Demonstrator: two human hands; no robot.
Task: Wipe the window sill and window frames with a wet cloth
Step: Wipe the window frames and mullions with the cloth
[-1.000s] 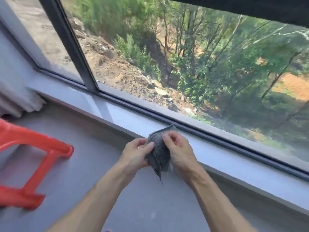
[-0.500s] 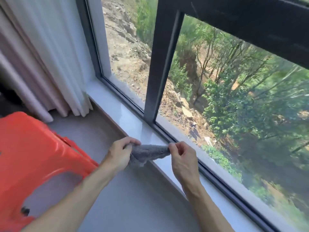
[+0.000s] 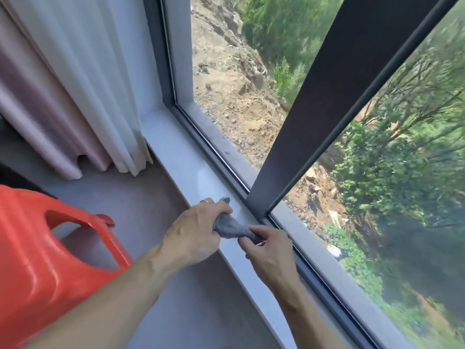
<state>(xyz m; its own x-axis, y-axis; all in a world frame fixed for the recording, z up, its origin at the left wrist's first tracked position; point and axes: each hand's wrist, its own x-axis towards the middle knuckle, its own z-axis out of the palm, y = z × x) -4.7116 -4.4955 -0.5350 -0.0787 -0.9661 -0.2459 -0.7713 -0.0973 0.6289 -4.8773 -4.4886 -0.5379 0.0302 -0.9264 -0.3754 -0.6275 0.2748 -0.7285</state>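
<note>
Now both hands grip the gray cloth over the sill: left hand bunches one end, right hand pinches the other, window frame just beyond, red stool left.

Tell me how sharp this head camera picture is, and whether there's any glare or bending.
Head view: hands and grey cloth fairly sharp; trees outside smeared by motion blur; straight window frame leans from wide-angle distortion; soft sheen on the sill, no harsh glare.
</note>
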